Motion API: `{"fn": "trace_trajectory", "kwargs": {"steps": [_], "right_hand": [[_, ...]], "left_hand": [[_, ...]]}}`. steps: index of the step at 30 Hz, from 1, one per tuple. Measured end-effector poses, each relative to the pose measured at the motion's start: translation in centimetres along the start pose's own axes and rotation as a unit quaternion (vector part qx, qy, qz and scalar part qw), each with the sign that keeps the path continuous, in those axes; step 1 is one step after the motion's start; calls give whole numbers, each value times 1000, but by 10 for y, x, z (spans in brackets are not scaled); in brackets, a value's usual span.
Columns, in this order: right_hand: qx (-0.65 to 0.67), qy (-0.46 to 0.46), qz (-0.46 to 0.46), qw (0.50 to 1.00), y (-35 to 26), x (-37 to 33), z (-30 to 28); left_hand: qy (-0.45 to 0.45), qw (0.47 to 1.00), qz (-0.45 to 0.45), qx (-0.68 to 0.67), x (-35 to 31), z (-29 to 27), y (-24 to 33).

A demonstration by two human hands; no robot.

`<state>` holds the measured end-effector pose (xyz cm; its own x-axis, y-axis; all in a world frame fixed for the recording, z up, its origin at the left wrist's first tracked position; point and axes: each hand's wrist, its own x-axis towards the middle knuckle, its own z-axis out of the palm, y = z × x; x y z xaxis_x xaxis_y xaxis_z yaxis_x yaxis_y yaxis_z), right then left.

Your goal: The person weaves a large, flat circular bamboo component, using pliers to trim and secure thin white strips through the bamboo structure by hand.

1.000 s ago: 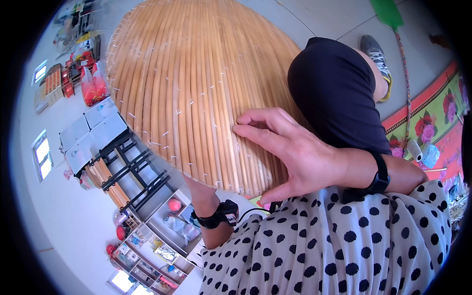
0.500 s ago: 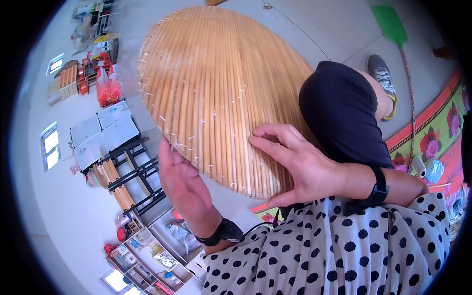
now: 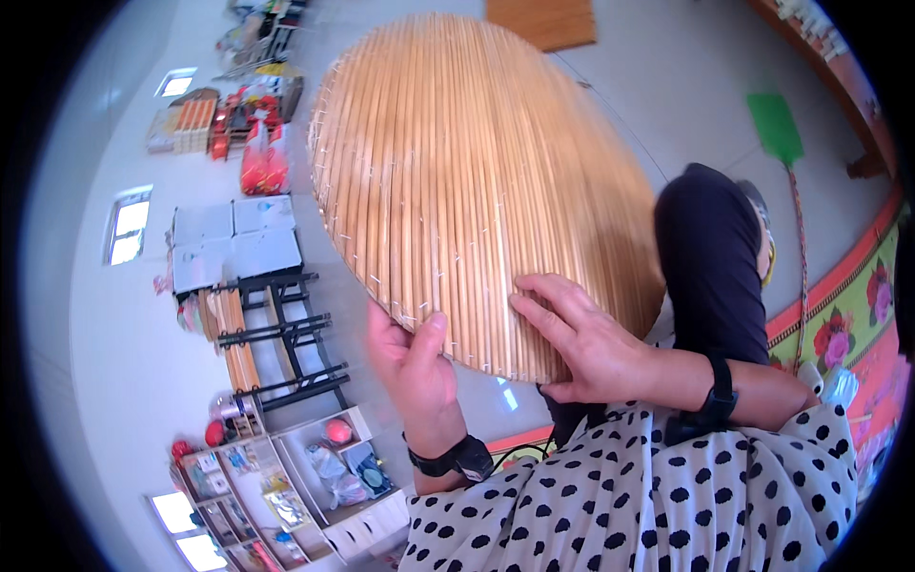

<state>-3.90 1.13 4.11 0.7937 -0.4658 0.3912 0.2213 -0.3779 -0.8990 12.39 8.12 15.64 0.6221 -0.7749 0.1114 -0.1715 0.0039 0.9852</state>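
The round reed mat [image 3: 467, 181] spreads toward the upper centre, strips running lengthwise; the left hand [image 3: 412, 360] pinches its lower edge, the right hand [image 3: 581, 338] lies flat on it.

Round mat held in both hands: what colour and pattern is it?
Light tan mat of parallel thin sticks, seen best in the head view.

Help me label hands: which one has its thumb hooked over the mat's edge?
The left hand: its thumb wraps the bamboo mat rim. The right hand lies flat on the slats.
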Motion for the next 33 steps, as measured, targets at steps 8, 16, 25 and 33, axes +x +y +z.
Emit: {"fn": "trace_trajectory", "kwargs": {"steps": [8, 16, 25, 33], "right_hand": [[-223, 87, -137, 961, -30, 0, 7], [160, -49, 221, 961, -43, -44, 7], [553, 158, 118, 810, -44, -18, 2], [512, 248, 38, 821, -64, -18, -3]], "left_hand": [[94, 971, 154, -159, -38, -38, -1], [118, 899, 157, -392, -52, -51, -24], [41, 854, 105, -508, -56, -53, -59], [-45, 869, 87, -484, -58, -60, -67]]}}
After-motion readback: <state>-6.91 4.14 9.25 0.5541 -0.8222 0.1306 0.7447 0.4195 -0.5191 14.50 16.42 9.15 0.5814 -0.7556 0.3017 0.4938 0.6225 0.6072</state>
